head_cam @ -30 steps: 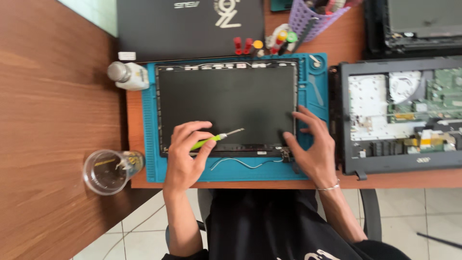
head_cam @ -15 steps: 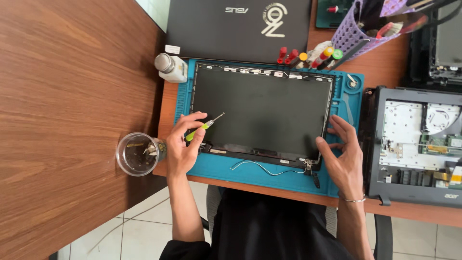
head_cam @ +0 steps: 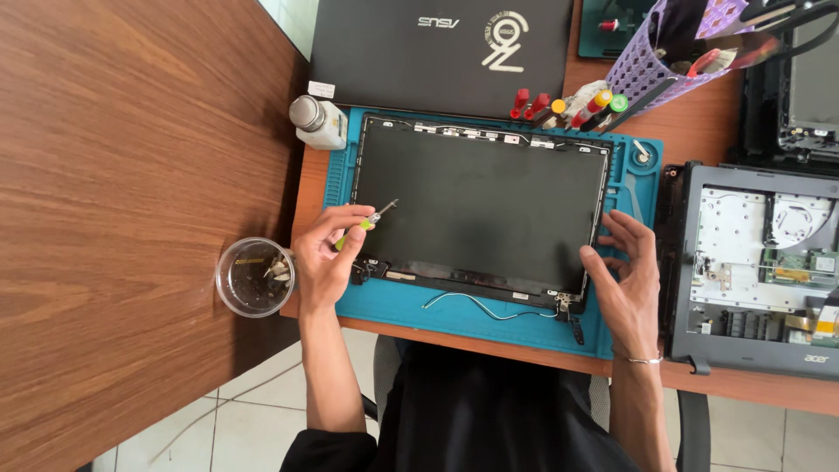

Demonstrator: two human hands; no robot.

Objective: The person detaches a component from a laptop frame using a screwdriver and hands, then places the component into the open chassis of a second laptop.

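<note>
1. Over the blue repair mat [head_cam: 411, 308] on the worktop [head_cam: 131, 175], I've got my left hand [head_cam: 328, 253] closed around a small screwdriver [head_cam: 365, 224] with a green handle, thumb and fingers pinching it.
2. That screwdriver sits at the left edge of the bare laptop screen panel [head_cam: 481, 205]; its long axis runs on a diagonal, metal tip pointing up and to the right, onto the dark glass, handle back down toward my palm.
3. My right hand [head_cam: 625, 271] is open, fingers spread and curled, fingertips at the panel's right edge; it holds nothing, and I can't quite tell if it is pressing the frame or only brushing it.
4. Risk, as I judge it: the tip hangs right over the screen face, so a slip of the left hand could scratch or crack it.
5. Another: the thin white cable [head_cam: 476, 306] trails loose along the panel's lower edge, and shifting the panel sideways could snag it.
6. A clear cup [head_cam: 253, 276] of small parts stands just left of my left wrist at the worktop's edge; an elbow nudge could tip it.
</note>
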